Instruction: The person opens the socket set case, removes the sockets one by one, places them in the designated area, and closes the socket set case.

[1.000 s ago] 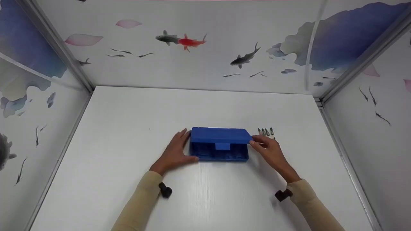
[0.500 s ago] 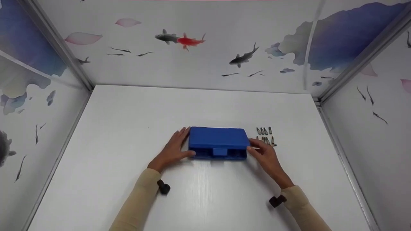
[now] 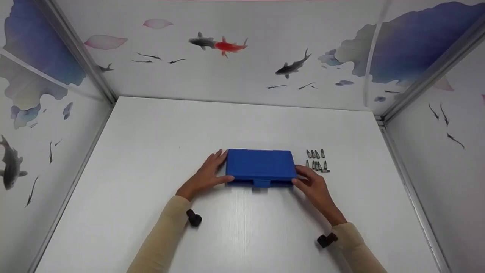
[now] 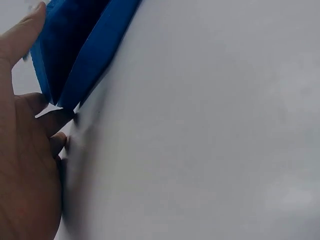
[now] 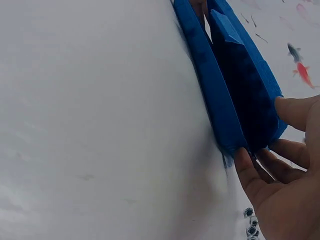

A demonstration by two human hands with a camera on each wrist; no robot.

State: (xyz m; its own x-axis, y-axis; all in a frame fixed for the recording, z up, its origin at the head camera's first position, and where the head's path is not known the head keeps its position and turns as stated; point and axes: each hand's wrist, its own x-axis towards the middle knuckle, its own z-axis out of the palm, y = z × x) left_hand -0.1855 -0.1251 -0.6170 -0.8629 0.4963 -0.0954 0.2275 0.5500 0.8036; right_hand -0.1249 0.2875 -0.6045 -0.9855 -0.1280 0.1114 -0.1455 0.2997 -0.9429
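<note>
A blue plastic box (image 3: 260,163) with a hinged lid and a front latch tab (image 3: 262,183) lies in the middle of the white table. The lid is lowered, with a narrow dark gap along the front in both wrist views. My left hand (image 3: 206,176) rests against the left end, fingers straight along the side and thumb (image 4: 31,27) at the lid's front edge. At the right end my right hand (image 3: 312,187) holds the front corner, its thumb (image 5: 297,111) on the lid edge and its fingers (image 5: 250,175) at the end. The box's inside is mostly hidden in the head view.
Several small metal pieces (image 3: 317,154), shiny and narrow, lie in two rows on the white table (image 3: 159,132) just right of the box, behind my right hand. White walls (image 3: 246,68) printed with fish and petals enclose the table at the back and both sides.
The lid has swung down from partly raised to almost flat over the base, my right hand lowering with its front corner. My left hand has stayed at the left end.
</note>
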